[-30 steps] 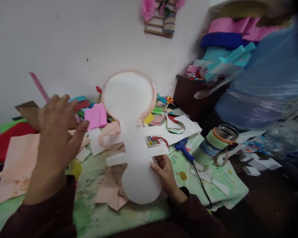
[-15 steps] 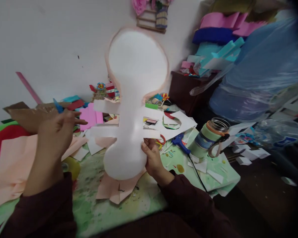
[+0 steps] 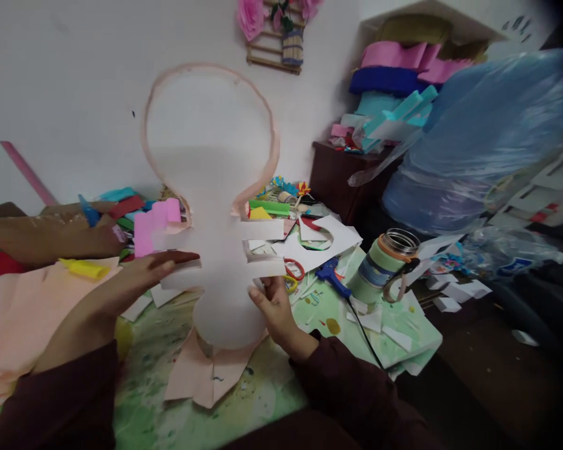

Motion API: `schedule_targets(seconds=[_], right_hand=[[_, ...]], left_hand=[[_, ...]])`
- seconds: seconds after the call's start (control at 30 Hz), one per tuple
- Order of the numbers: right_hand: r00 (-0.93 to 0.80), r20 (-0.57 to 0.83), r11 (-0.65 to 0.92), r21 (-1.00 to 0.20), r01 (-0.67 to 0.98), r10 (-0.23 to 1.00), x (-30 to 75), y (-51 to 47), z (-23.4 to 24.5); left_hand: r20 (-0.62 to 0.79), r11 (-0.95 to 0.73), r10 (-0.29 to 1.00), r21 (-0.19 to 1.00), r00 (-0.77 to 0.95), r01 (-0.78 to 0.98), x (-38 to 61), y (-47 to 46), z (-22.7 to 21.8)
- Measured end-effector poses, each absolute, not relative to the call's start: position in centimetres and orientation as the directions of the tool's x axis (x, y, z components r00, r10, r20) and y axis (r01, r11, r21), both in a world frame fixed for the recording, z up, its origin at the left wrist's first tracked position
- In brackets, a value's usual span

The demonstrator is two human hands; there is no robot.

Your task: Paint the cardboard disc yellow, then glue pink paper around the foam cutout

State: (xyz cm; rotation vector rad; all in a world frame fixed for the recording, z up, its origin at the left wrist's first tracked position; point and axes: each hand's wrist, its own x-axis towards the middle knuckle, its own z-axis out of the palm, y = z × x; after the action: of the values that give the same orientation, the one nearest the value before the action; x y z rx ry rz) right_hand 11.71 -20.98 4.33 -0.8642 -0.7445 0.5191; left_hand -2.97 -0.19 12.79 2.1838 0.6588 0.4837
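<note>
A white foam or card cutout (image 3: 218, 187) stands upright before me, a large round head above a narrow waist and a smaller round end. Pale pink crepe paper edges the head, and short strips stick out on both sides of the waist. My right hand (image 3: 279, 312) pinches the lower right edge between thumb and fingers. At the left, my left hand (image 3: 136, 284) has its fingers stretched out flat, reaching between the two left strips; whether they touch is unclear. Under the cutout, a piece of peach paper (image 3: 201, 378) lies on the green, paint-stained table (image 3: 281, 400).
Right of the cutout lie scissors (image 3: 291, 281), a blue glue gun (image 3: 333, 276) with its cord, and white offcuts (image 3: 396, 337). A green bottle (image 3: 378, 269) stands open. Peach crepe paper (image 3: 23, 319) with a yellow object (image 3: 87, 269) on it covers the left side.
My left hand has come from beside the cutout to its left strips, fingers now straight. The cutout sits further left in view, its head larger; my right hand still holds it.
</note>
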Motion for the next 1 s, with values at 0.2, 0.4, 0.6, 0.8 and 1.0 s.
schedule_targets(seconds=[0.2, 0.4, 0.6, 0.8, 1.0], right_hand=[[0.559, 0.420, 0.407, -0.900, 0.155, 0.715, 12.9, -22.6, 4.1], [0.637, 0.351, -0.488, -0.427, 0.762, 0.687, 19.4, -27.9, 4.8], [0.745, 0.278, -0.726, -0.190, 0.661, 0.606, 24.2, -30.1, 3.4], [0.782, 0.273, -0.799, -0.069, 0.597, 0.560, 25.2, -29.8, 2.6], [0.797, 0.299, -0.828, -0.035, 0.559, 0.525, 25.6, -30.0, 2.5]], left_hand=[[0.035, -0.593, 0.549, 0.721, 0.835, 0.359, -2.1, -0.3, 11.6], [0.032, -0.582, 0.602, 0.702, 0.798, 0.411, -2.3, -0.7, 11.4], [0.052, -0.631, 0.568, 0.668, 0.822, 0.394, -2.4, -1.5, 11.7], [0.088, -0.595, 0.607, 0.709, 0.790, 0.379, -2.9, -1.9, 12.0], [0.116, -0.604, 0.601, 0.714, 0.791, 0.354, -3.6, -1.4, 10.7]])
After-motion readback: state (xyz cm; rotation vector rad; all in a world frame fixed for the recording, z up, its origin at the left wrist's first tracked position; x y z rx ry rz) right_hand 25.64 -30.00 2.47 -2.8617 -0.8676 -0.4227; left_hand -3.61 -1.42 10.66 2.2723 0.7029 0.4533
